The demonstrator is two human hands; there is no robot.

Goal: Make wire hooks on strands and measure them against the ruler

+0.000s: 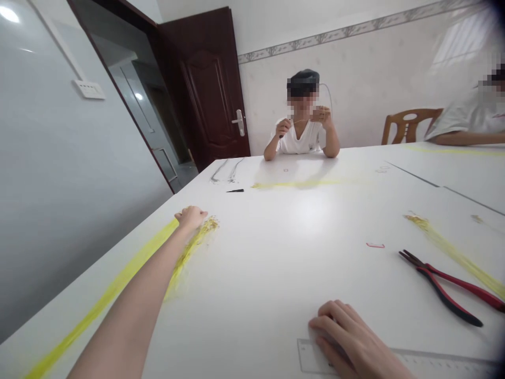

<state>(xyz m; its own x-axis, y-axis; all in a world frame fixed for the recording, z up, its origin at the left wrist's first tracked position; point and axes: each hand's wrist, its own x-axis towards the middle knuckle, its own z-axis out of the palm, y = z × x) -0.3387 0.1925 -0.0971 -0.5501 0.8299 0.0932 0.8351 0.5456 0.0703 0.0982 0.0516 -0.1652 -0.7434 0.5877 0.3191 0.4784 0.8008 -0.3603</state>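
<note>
My left hand is stretched far out over the white table, its fingers closed. What they pinch, if anything, is hidden. It lies at the far end of a long bundle of thin yellow strands. Just right of it is a second bundle of yellow strands with small gold-coloured ends, partly covered by my forearm. My right hand rests near the front edge on a clear ruler, fingers loosely bent, with nothing visible in them.
Pliers with red and black handles lie at right, near a small red piece and another yellow bundle. Black tweezers lie farther off. Across the table, a person holds a thin strand; another person sits at right.
</note>
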